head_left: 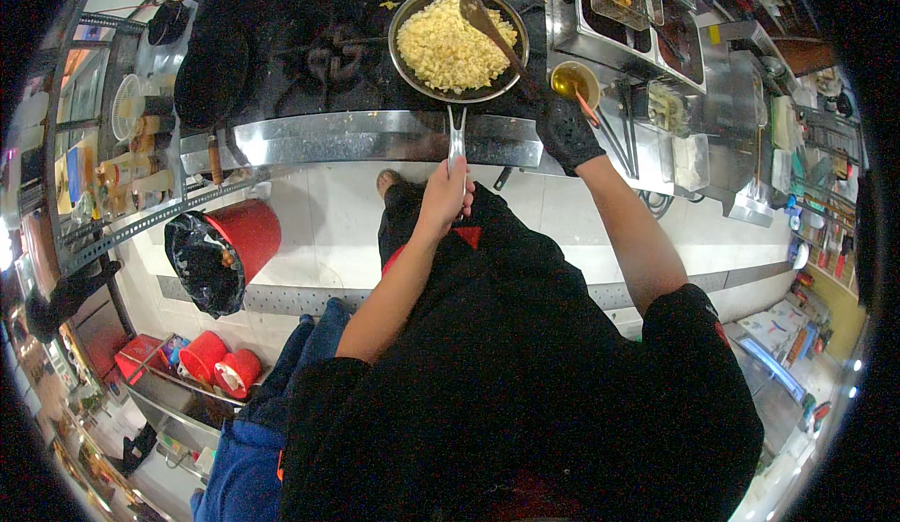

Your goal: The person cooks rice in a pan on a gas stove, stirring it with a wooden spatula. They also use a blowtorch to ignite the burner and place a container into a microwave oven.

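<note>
My left hand (446, 198) is bare and wraps the metal handle (457, 131) of a frying pan (521, 65). The pan sits on the black stove top and holds a heap of pale yellow, finely chopped food (450, 47). In a black glove, my right hand (571, 134) grips a dark wooden spatula (485, 22) by its handle. The spatula's blade lies over the right part of the heap. Just beyond the glove stands a round tub (594, 80) of yellow liquid, apparently oil, with an orange-handled utensil (585, 108) leaning in it.
A deep fryer (612, 36) with a wire basket (636, 1) stands at the right. A stove burner (336, 58) lies left of the pan. Below the shelf is a red bin (246, 240) lined with black plastic. Another person (246, 459) in blue stands behind my left side.
</note>
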`<move>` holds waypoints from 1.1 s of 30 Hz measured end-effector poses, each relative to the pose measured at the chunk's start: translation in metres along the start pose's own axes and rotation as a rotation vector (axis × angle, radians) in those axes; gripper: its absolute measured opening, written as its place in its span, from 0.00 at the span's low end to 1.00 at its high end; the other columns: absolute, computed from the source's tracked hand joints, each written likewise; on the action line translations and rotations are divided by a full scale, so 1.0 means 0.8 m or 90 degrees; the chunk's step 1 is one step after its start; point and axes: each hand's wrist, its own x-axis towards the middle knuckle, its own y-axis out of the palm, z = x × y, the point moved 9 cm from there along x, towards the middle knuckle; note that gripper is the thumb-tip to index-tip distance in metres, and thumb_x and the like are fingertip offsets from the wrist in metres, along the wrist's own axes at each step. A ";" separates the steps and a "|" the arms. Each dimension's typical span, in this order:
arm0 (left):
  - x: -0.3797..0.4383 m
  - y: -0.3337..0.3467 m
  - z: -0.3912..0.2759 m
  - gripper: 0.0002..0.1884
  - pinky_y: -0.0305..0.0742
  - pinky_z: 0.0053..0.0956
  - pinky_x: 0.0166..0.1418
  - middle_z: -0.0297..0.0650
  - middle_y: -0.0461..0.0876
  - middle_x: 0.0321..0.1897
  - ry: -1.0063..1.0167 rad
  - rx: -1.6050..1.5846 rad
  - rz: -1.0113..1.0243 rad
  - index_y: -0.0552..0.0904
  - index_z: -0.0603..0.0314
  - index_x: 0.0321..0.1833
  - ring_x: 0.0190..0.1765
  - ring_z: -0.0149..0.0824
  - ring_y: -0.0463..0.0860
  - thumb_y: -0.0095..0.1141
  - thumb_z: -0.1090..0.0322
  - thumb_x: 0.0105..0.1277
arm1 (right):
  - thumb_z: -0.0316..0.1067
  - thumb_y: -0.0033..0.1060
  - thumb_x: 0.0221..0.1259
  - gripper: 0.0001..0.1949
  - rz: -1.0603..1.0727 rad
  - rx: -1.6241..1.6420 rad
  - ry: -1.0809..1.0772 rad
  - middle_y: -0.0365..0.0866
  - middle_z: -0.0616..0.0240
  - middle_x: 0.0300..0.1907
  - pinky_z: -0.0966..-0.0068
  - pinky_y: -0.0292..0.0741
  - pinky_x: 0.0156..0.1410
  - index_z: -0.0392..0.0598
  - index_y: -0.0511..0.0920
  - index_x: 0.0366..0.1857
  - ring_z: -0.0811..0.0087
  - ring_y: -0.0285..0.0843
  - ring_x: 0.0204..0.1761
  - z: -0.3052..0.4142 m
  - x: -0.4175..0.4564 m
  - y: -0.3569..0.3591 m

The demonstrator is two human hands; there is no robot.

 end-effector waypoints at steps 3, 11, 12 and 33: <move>0.003 0.000 0.001 0.18 0.67 0.22 0.17 0.34 0.72 0.24 -0.007 -0.003 0.015 0.70 0.62 0.43 0.18 0.24 0.71 0.42 0.51 0.76 | 0.20 0.42 0.58 0.22 0.085 -0.028 0.045 0.71 0.39 0.59 0.55 0.65 0.69 0.40 0.71 0.59 0.44 0.68 0.63 -0.006 0.009 0.016; -0.001 -0.001 0.001 0.17 0.67 0.22 0.17 0.34 0.72 0.24 -0.011 -0.001 0.007 0.70 0.62 0.44 0.18 0.24 0.71 0.42 0.52 0.76 | 0.23 0.39 0.62 0.25 0.077 -0.135 -0.035 0.68 0.39 0.63 0.56 0.67 0.69 0.41 0.65 0.65 0.44 0.68 0.64 -0.007 0.005 0.015; -0.001 -0.001 0.002 0.17 0.67 0.22 0.18 0.34 0.72 0.24 -0.010 0.009 0.007 0.70 0.62 0.44 0.18 0.24 0.71 0.42 0.52 0.76 | 0.23 0.40 0.62 0.25 0.000 -0.043 -0.065 0.68 0.40 0.64 0.57 0.67 0.69 0.41 0.65 0.66 0.44 0.68 0.64 -0.003 0.002 0.004; 0.005 -0.006 -0.002 0.19 0.67 0.23 0.16 0.35 0.72 0.24 -0.011 0.019 0.002 0.71 0.61 0.44 0.18 0.25 0.71 0.42 0.49 0.76 | 0.22 0.41 0.58 0.28 -0.005 0.001 -0.031 0.68 0.37 0.62 0.55 0.64 0.70 0.42 0.62 0.67 0.43 0.67 0.64 -0.028 -0.004 0.010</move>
